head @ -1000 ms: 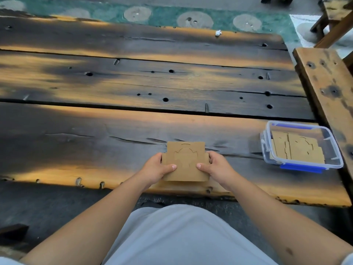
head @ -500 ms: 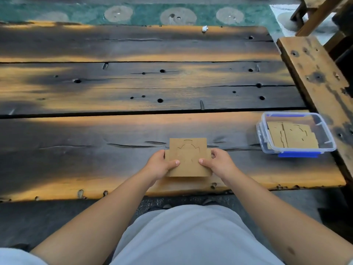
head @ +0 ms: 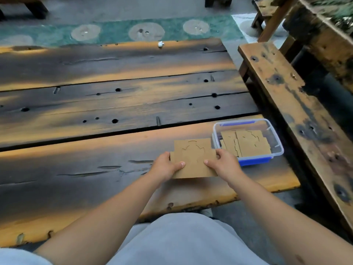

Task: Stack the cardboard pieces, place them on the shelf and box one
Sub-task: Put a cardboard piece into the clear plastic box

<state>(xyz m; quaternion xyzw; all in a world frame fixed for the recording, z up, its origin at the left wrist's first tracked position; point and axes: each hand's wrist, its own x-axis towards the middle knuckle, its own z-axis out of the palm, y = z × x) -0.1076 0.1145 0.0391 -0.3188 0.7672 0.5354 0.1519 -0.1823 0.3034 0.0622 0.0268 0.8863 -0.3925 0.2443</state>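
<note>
Both hands, left [head: 165,165] and right [head: 223,163], pinched the card stack [head: 193,158] by its side edges, thumbs on top, low over the counter [head: 95,150]. Since a second ago the stack had shifted right, now just beside the tub [head: 278,148] with more cards [head: 246,143] inside. Likely heading for the shelf or boxing.

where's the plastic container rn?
Head view, right of centre: the plastic container sits on the wooden table near its right edge, just right of the cardboard piece held in both hands.
</note>
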